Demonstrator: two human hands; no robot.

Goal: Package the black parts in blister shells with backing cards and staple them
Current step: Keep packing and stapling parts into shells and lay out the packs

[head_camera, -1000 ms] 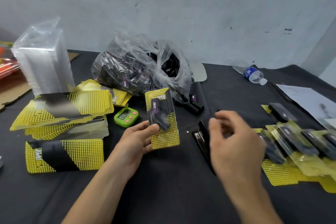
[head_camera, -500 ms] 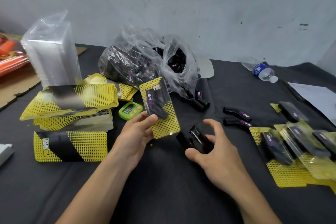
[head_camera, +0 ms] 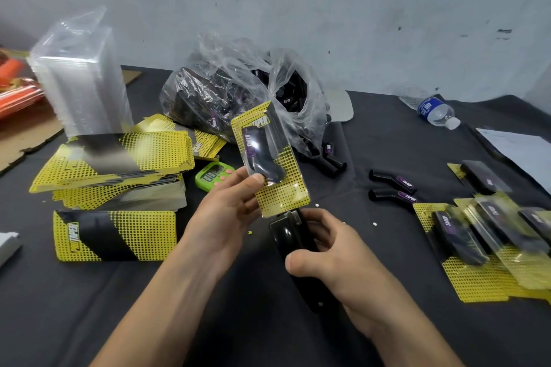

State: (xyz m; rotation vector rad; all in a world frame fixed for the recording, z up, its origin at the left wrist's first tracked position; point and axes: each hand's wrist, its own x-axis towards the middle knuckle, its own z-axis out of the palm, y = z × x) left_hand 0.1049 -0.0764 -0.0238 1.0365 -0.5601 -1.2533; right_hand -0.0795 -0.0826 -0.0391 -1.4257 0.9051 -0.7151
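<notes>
My left hand (head_camera: 226,211) pinches a blister pack (head_camera: 269,158): a clear shell over a black part on a yellow dotted backing card, held upright above the table. My right hand (head_camera: 328,256) grips a black stapler (head_camera: 293,247), whose jaws sit at the card's bottom edge. Two loose black parts (head_camera: 392,188) lie on the dark cloth to the right. A clear bag of black parts (head_camera: 238,95) stands behind. Finished packs (head_camera: 477,235) lie in a pile at the right.
Stacks of yellow backing cards (head_camera: 119,164) and a tall bagged stack of clear shells (head_camera: 80,80) fill the left side. A green timer (head_camera: 213,174) sits behind my left hand. A water bottle (head_camera: 433,110) and white paper (head_camera: 518,149) lie at the far right.
My right hand picked the stapler up from the cloth and brought it to the card's bottom edge. My left hand kept holding the pack and tilted it slightly.
</notes>
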